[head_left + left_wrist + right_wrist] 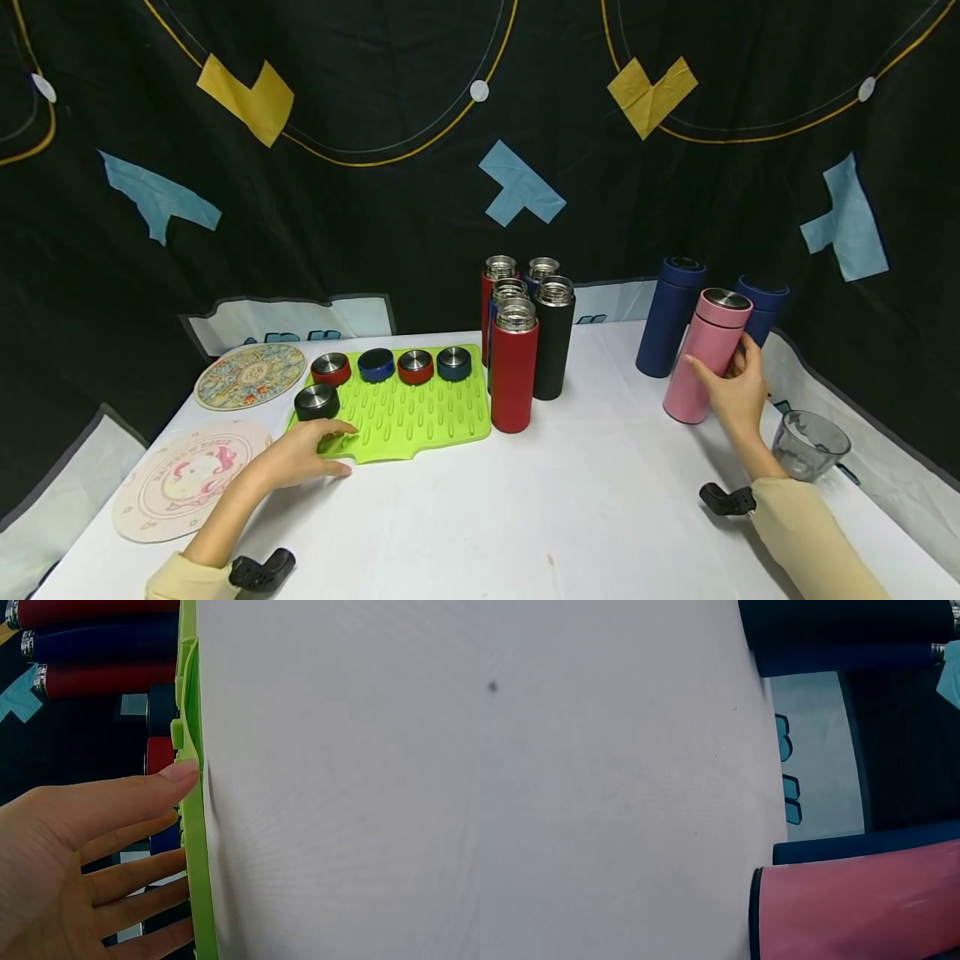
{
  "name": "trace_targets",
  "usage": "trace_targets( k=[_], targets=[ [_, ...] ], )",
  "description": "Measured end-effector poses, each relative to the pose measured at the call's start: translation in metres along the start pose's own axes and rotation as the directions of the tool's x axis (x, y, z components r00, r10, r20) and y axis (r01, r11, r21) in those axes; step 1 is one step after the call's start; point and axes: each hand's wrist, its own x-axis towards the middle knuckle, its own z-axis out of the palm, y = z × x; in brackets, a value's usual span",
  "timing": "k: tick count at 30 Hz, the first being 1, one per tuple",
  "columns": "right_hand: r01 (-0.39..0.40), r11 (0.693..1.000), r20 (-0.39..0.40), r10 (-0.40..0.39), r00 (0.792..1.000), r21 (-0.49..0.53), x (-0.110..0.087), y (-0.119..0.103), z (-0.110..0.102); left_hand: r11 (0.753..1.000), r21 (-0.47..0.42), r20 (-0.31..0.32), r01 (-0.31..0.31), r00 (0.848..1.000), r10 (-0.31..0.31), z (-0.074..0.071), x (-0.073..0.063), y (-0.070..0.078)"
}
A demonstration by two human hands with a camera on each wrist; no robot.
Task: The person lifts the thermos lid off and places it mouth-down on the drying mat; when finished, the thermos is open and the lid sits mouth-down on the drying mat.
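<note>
Your right hand (733, 392) grips the pink bottle (703, 367) on the right of the counter (600, 508), two navy bottles (664, 327) crowding behind it and a clear glass (808, 450) near the same hand. Your left hand (298, 454), fingers loosely extended, is at the green mat (431, 421), near a black lid (317, 403); uncapped bottles (514, 375) stand between your hands.
</note>
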Motion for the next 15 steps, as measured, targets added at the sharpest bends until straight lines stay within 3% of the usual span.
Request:
trace_targets(
  k=[10,15],
  targets=[
    [-0.009,1.0,-0.042,0.009,0.999,0.0,-0.002,-0.002,0.002,1.0,-0.009,0.012,0.015,1.0,-0.015,0.0,0.002,-0.002],
    [0.021,1.0,-0.017,-0.02,1.0,0.017,-0.008,-0.016,0.001,1.0,-0.014,0.016,0.009,1.0,-0.008,-0.001,0.0,-0.001]
  ],
)
